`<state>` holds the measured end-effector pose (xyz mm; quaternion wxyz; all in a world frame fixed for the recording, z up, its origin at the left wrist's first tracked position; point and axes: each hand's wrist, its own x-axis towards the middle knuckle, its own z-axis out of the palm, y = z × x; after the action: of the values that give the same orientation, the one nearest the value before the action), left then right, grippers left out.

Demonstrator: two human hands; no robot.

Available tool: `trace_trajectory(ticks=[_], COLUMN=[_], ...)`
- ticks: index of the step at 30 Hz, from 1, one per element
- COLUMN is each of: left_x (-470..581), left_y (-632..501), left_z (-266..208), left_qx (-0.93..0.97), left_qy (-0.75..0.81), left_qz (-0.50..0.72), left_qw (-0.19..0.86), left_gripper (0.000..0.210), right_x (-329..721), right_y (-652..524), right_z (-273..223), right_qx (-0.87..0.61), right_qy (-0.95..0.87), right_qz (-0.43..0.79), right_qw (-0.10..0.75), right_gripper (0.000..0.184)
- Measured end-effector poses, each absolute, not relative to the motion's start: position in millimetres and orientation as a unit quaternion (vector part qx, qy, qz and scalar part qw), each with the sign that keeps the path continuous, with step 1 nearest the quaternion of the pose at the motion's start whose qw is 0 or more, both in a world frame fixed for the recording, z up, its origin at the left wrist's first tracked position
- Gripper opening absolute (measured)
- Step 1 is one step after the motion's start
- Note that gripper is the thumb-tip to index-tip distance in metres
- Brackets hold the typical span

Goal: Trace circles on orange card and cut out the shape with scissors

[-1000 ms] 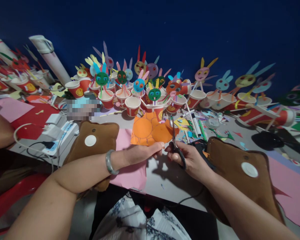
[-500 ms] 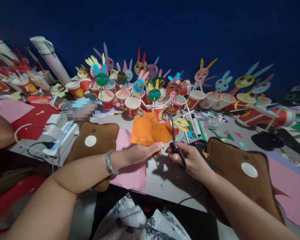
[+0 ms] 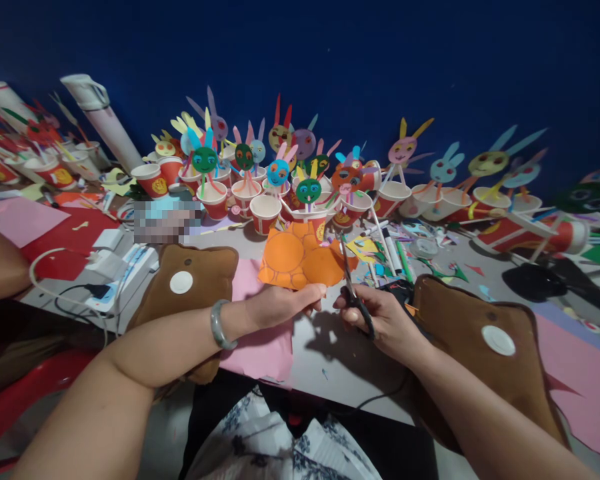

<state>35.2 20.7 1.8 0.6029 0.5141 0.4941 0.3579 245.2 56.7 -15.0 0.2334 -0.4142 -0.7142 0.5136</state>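
Note:
My left hand (image 3: pixel 290 303) pinches the lower edge of a sheet of orange paper (image 3: pixel 284 252), thumb on top and fingers underneath. Circles of different sizes are drawn on the paper. In my right hand (image 3: pixel 380 313) is a pair of scissors (image 3: pixel 353 299) with dark handles, fingers wrapped around them. The blades point away from me and lie at the right edge of the orange paper. Pink paper (image 3: pixel 263 347) lies on the table under my left wrist.
Paper cups (image 3: pixel 265 213) with rabbit-faced paper figures (image 3: pixel 309 190) stand along the blue wall. Brown hot-water bags (image 3: pixel 480 360) lie on both sides. A power strip (image 3: pixel 125 277) with cables is at left, beside another person's arm (image 3: pixel 3 257). Markers (image 3: pixel 393 253) and paper scraps lie at right.
The orange paper and my left hand have shifted very slightly to the left. The scissors stay at its right edge, nearly unmoved.

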Motion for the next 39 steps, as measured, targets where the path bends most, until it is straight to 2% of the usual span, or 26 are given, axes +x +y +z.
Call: trace_trajectory(ticks=[11, 19, 32, 39], left_x=[34.3, 36.4, 40.2, 39.6], left_y=[21.5, 22.1, 24.9, 22.7], left_z=[-2.4, -7.5, -20.7, -8.2], left_qx=[0.512, 0.517, 0.445, 0.459], left_qy=[0.501, 0.49, 0.407, 0.446], left_qz=[0.361, 0.443, 0.51, 0.47], left_qw=[0.597, 0.544, 0.613, 0.608], left_gripper=[0.038, 0.035, 0.034, 0.04], right_x=[248.3, 250.2, 248.4, 245.9], right_y=[58.4, 60.8, 59.2, 57.9], right_z=[-16.9, -20.7, -18.7, -13.8], right_qx=[-0.41, -0.402, -0.401, -0.411], right_qy=[-0.712, -0.715, -0.701, -0.712], right_qz=[0.52, 0.519, 0.537, 0.522], right_qw=[0.233, 0.239, 0.243, 0.228], right_gripper=[0.058, 0.059, 0.06, 0.054])
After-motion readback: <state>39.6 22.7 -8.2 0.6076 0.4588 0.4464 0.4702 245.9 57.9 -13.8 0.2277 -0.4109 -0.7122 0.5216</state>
